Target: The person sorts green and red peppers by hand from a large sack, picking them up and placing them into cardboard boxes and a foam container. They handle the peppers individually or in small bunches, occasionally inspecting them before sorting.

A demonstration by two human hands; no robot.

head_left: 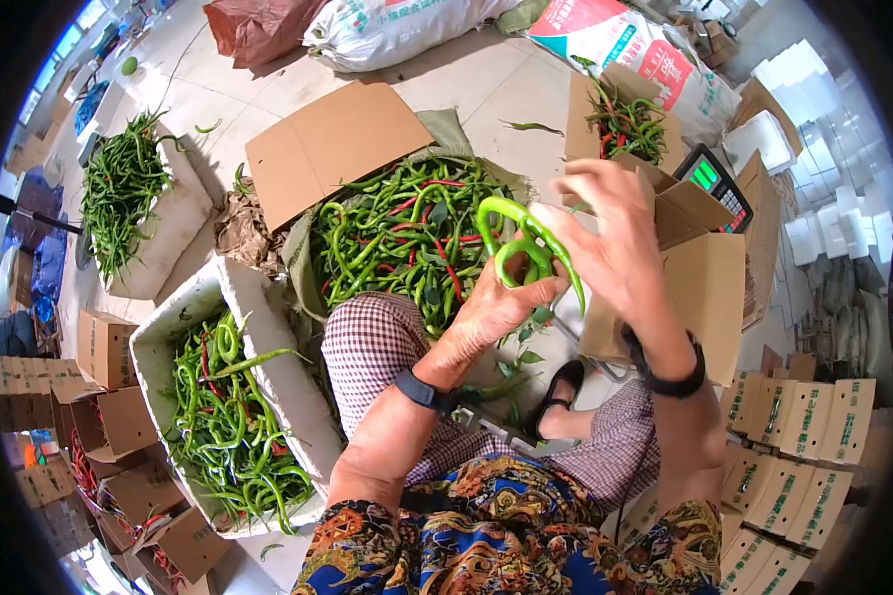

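My left hand (496,305) is closed around a few long, curved green chili peppers (506,206), which stick up past the thumb and fingers. Beside them, to the right, is my right hand (613,223). Its fingers are raised and smeared by motion, and whether it touches the peppers I cannot make out. Just beyond both hands lies a large heap of green chili peppers (377,238) with some red ones among them, on a greenish sack. More peppers fill a white foam box (268,367) at my left knee.
A cardboard sheet (332,149) leans behind the heap. At right, an open cardboard box (670,297) stands near a scale (714,183) with a lit green display and another box of peppers (630,124). Full sacks (397,35) lie at the back; stacked cartons (804,416) stand right.
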